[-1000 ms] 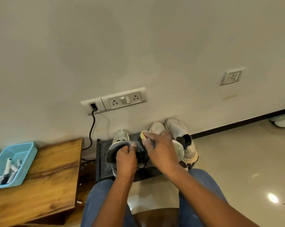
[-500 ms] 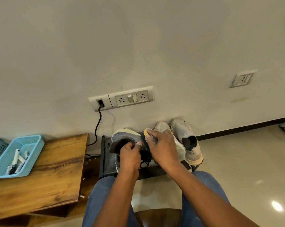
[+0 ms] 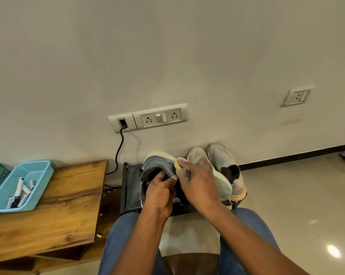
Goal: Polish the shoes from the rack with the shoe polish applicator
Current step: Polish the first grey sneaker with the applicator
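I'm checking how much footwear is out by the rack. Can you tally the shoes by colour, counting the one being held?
Grey shoe, held over the rack: 1
Whitish shoes on the rack: 2, one in plain sight, one partly behind the right hand
Total: 3

no legible text anywhere — no labels, brands, numbers readable

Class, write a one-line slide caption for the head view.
Left hand grips a grey sneaker while right hand presses a polish applicator against it.
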